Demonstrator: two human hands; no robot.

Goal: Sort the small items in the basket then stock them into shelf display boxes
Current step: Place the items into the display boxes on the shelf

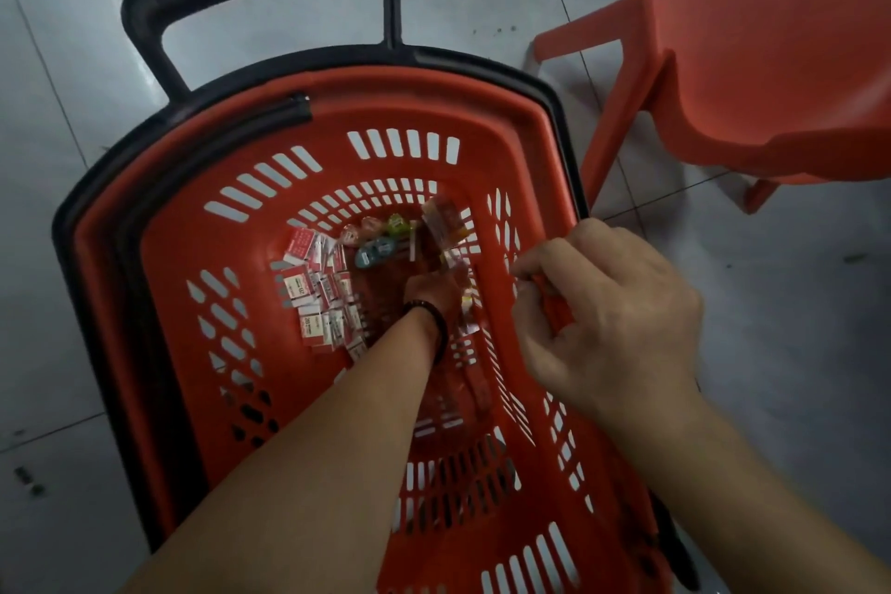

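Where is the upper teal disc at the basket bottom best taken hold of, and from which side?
Likely pinch the upper teal disc across its round edge, coming straight down: it seems to lie flat on the floor of the basket, whose high walls block a sideways reach.

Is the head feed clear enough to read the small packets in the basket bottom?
Head view: dim; white packets soft, print mostly unreadable; left hand shadowed deep in the basket; right hand, gripping a red item, slightly blurred; wide-angle lens bows the basket rim.

Slotted red plastic basket (337, 121) — matt, glossy tile floor (58, 39), crinkly clear-wrapped packets (441, 219), smooth plastic chair (771, 63)
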